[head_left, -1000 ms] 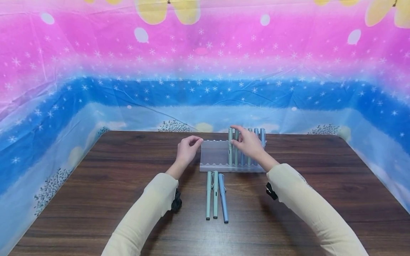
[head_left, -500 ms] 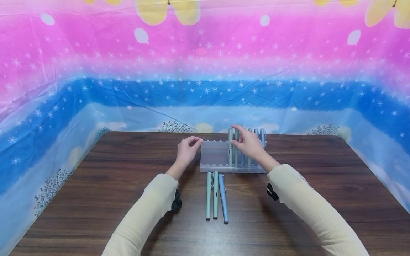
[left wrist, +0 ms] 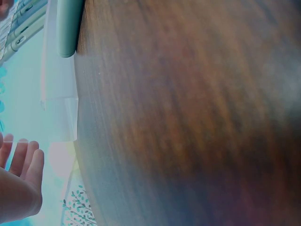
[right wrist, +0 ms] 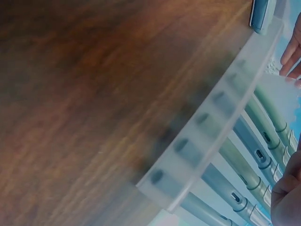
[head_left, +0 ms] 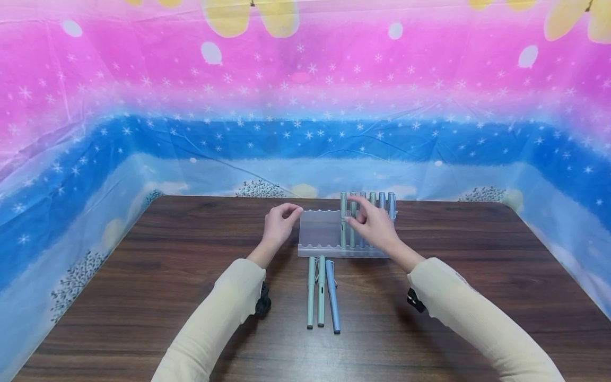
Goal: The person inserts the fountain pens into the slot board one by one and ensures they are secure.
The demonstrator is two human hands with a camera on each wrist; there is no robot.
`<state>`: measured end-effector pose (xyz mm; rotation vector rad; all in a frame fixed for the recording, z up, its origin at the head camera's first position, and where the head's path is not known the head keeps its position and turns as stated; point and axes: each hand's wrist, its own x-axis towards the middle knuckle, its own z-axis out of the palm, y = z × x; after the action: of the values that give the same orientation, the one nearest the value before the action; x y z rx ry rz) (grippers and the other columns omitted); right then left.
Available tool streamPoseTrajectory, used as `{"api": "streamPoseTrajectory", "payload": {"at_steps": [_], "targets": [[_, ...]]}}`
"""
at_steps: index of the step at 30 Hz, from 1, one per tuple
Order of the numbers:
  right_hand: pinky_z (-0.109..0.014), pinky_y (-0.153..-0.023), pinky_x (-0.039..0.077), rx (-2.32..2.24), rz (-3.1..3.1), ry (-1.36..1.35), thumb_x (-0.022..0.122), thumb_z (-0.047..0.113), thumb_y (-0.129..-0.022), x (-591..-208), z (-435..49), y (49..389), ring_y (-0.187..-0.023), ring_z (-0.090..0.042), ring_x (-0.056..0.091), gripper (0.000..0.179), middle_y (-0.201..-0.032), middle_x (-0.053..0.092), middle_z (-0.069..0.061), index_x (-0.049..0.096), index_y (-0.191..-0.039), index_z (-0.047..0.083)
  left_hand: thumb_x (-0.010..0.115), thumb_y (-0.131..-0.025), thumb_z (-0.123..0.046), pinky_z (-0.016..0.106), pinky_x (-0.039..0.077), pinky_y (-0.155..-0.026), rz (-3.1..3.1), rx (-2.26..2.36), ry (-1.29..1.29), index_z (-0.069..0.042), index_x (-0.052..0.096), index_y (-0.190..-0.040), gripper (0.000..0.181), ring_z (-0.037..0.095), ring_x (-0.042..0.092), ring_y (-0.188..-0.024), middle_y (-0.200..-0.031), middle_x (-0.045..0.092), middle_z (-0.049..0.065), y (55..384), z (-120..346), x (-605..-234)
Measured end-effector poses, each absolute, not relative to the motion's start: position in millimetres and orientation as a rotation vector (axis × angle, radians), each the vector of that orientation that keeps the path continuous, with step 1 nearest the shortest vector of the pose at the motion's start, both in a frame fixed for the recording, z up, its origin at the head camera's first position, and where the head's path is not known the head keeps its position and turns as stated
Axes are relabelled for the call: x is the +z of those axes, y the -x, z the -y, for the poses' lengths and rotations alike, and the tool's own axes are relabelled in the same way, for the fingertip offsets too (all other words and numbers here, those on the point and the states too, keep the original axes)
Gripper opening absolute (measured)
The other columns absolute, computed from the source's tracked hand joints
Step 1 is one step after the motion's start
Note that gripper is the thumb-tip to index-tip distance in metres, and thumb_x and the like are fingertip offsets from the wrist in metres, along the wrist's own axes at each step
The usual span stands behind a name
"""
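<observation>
Standing pens (head_left: 343,234), six: green and blue, in the 3 o'clock half of a translucent rack (head_left: 320,228). Loose pens (head_left: 321,297), three: two green, one blue, on the desk (head_left: 119,276), between 6 and 7 o'clock from the rack. Left hand (head_left: 278,228): thumb and forefinger pinched together at the rack's 10 o'clock corner. Right hand (head_left: 377,227): in front of the standing pens, thumb and forefinger apart, apparently holding nothing. Risks: a brushing right finger may unseat a pen; a slack left pinch may let the rack shift.
</observation>
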<state>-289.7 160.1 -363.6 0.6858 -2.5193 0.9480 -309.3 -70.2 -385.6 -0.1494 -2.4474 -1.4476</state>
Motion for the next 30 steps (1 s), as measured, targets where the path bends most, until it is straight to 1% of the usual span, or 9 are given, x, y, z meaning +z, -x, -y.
{"api": "streamPoseTrajectory", "payload": {"at_steps": [11, 17, 25, 30], "targets": [[-0.028, -0.045, 0.037, 0.997, 2.559, -0.701, 0.064, 0.015, -0.081, -375.3, -162.6, 276.4, -0.046, -0.012, 0.043, 0.041, -0.056, 0.047, 0.006, 0.05, -0.12, 0.01, 0.059, -0.085, -0.023, 0.033, 0.04, -0.082, 2.447, -1.446, 0.155, -0.007, 0.067, -0.094, 0.02, 0.019, 0.056, -0.088, -0.093, 0.064, 0.005, 308.7, 70.0, -385.1], [-0.027, -0.045, 0.038, 1.044, 2.571, -0.732, 0.064, 0.015, -0.081, -381.7, -160.5, 266.5, -0.047, -0.011, 0.043, 0.036, -0.058, 0.048, 0.006, 0.054, -0.116, 0.009, 0.059, -0.085, -0.02, 0.033, 0.04, -0.082, 2.44, -1.453, 0.154, -0.006, 0.067, -0.093, 0.018, 0.019, 0.056, -0.087, -0.093, 0.064, 0.006, 309.1, 69.6, -385.1], [-0.027, -0.044, 0.039, 1.152, 2.714, -0.741, 0.063, 0.015, -0.081, -384.9, -158.1, 252.8, -0.048, -0.013, 0.046, 0.033, -0.059, 0.051, 0.004, 0.055, -0.112, 0.006, 0.059, -0.085, -0.023, 0.032, 0.04, -0.082, 2.444, -1.455, 0.148, -0.007, 0.067, -0.093, 0.019, 0.018, 0.056, -0.087, -0.092, 0.064, 0.005, 308.9, 69.6, -384.4], [-0.027, -0.041, 0.038, 1.195, 2.81, -0.766, 0.062, 0.018, -0.082, -389.0, -158.3, 248.8, -0.047, -0.014, 0.047, 0.033, -0.059, 0.053, 0.003, 0.055, -0.112, 0.006, 0.06, -0.085, -0.021, 0.032, 0.04, -0.082, 2.441, -1.458, 0.148, -0.007, 0.067, -0.093, 0.018, 0.019, 0.056, -0.087, -0.092, 0.064, 0.005, 308.9, 69.7, -384.6]]}}
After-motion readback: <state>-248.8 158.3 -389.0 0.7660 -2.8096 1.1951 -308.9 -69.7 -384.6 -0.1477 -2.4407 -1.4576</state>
